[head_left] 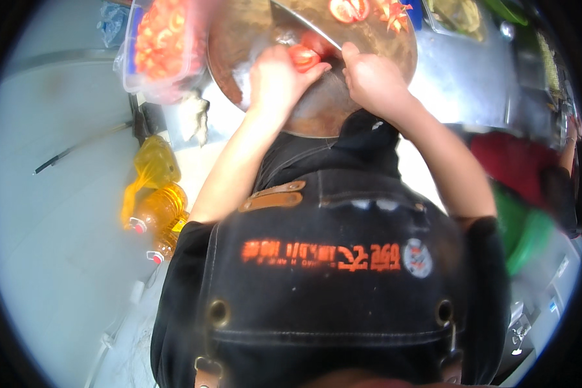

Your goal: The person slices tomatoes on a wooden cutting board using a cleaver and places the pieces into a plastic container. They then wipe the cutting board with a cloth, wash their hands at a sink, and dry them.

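On a round chopping board [320, 116] lies a cut tomato piece [304, 58], with my left hand [281, 77] shut around it, thumb at its near side. My right hand [373, 77] grips a kitchen knife [310, 25], whose blade slants up and left across the board. More red tomato, blurred, shows between the blade and my left fingers. At the board's far side sit tomato halves [349, 9] with their cut faces up, and beside them a pile of tomato trimmings [394, 14]. The knife's handle is hidden in my right hand.
A clear plastic tub [132, 48] of cut tomato stands left of the board. Oil bottles [162, 208] and a yellow bag [156, 162] are lower left. A metal tray [434, 22] lies upper right. A green bag [524, 233] and another person's arm [567, 155] are at right.
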The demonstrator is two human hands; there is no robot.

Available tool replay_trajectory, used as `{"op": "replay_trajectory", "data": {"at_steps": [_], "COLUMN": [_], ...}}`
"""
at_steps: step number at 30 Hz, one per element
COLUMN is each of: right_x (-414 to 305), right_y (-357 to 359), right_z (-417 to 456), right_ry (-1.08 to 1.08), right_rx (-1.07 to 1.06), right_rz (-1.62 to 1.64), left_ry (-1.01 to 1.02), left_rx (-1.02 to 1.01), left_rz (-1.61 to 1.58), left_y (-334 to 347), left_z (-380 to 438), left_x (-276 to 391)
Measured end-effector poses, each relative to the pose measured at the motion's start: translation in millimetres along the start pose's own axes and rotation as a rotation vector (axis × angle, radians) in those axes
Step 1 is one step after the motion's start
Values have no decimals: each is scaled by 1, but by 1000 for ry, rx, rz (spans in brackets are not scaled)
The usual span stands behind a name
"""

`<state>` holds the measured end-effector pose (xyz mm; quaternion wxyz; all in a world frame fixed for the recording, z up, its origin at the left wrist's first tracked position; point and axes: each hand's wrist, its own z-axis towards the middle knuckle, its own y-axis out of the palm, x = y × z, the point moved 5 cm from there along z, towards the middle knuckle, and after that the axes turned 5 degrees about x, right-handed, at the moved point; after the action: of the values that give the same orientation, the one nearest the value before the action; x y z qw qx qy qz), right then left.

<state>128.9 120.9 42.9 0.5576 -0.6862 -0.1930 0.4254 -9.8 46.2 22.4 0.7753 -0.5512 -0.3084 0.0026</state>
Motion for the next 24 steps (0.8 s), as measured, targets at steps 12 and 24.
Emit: {"op": "replay_trajectory", "data": {"at_steps": [12,24], "right_x": [-2,-12], "right_y": [-7,-25], "right_z": [-4,-9], "right_ry": [19,19], "right_rx": [-39,-62], "right_rz": [0,3], "left_ry": [5,-33], "left_rx": [-22,-13], "left_rz": [-17,-91], "left_y": [3,3], "left_z": [-1,-7], "left_x": [-3,-8]}}
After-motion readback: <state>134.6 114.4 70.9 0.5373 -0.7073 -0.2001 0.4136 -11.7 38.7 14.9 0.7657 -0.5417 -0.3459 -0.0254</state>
